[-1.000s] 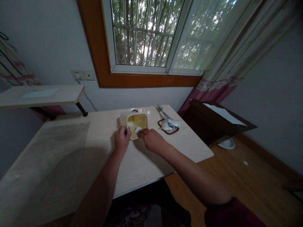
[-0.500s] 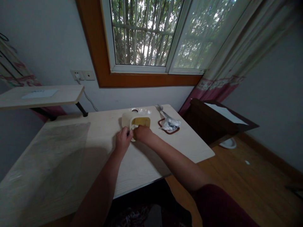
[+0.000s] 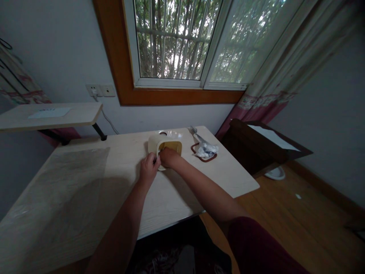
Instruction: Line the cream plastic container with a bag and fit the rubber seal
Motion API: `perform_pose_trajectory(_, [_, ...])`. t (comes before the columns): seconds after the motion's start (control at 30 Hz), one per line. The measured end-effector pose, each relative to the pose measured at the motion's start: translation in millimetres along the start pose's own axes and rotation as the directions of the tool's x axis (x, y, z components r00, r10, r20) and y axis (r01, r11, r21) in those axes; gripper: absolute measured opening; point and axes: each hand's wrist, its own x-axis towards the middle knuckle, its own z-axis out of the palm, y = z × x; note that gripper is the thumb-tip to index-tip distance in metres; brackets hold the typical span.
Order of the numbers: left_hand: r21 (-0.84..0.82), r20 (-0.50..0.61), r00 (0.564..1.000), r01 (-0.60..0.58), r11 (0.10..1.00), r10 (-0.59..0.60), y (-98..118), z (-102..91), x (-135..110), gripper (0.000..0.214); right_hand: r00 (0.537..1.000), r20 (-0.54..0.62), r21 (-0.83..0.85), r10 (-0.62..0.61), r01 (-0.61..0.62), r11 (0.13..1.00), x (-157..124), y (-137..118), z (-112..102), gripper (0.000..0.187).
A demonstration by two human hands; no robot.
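Note:
A cream box (image 3: 153, 142) with rounded corners lies tipped on the table, its opening and yellowish inside turned toward me. My left hand (image 3: 148, 164) is closed on the box's lower left rim, with a small dark bit showing between thumb and fingers. Curled fingers of my right hand (image 3: 169, 158) reach into the left part of the opening, close to the left thumb. What those fingertips pinch, if anything, is hidden behind the hand. To the right lies a brown rounded frame (image 3: 203, 160) with a crumpled clear plastic bag (image 3: 207, 149) on it.
The pale wooden table (image 3: 225, 179) carries a clear plastic sheet (image 3: 71, 182) on the left. A raised shelf (image 3: 76, 114) stands at the back left with a paper on it. A dark brown cabinet (image 3: 248, 142) adjoins the right edge.
My right hand has shifted slightly left and deeper into the opening. A whitish bit seen by its fingertips earlier is now hidden. My left hand keeps its hold on the rim.

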Motion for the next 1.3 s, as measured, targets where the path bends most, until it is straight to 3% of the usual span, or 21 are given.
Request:
perform_pose_trajectory(0.5, [-0.005, 0.000, 1.000, 0.016, 1.000, -0.016, -2.3, 2.0, -2.4, 0.029, 0.987, -0.123, 0.008, -0.107, 0.109, 0.994, -55.3, 3.6, 4.2, 0.030])
perform_pose_trajectory(0.7, [0.014, -0.003, 1.000, 0.004, 1.000, -0.004, -1.9, 2.6, -2.4, 0.029, 0.975, -0.148, -0.026, -0.163, 0.161, 0.987, -64.6, 2.6, 5.5, 0.028])
perform_pose_trajectory(0.9, [0.009, 0.013, 0.999, 0.038, 0.999, -0.038, -0.7, 2.6, -1.9, 0.029, 0.968, -0.177, -0.002, -0.177, 0.180, 0.984, -58.7, 3.3, 8.0, 0.028])
perform_pose_trajectory(1.0, [-0.007, 0.019, 0.999, 0.041, 0.999, -0.041, -0.2, 2.5, -2.3, 0.030, 0.978, -0.169, 0.031, -0.125, 0.132, 0.991, -50.7, 2.8, 10.9, 0.031])
perform_pose_trajectory(1.3, [-0.028, 0.009, 1.000, 0.025, 0.999, -0.025, 1.0, 3.0, -1.8, 0.031, 0.999, -0.033, 0.068, -0.026, 0.028, 0.997, -8.3, 4.5, 12.9, 0.037])
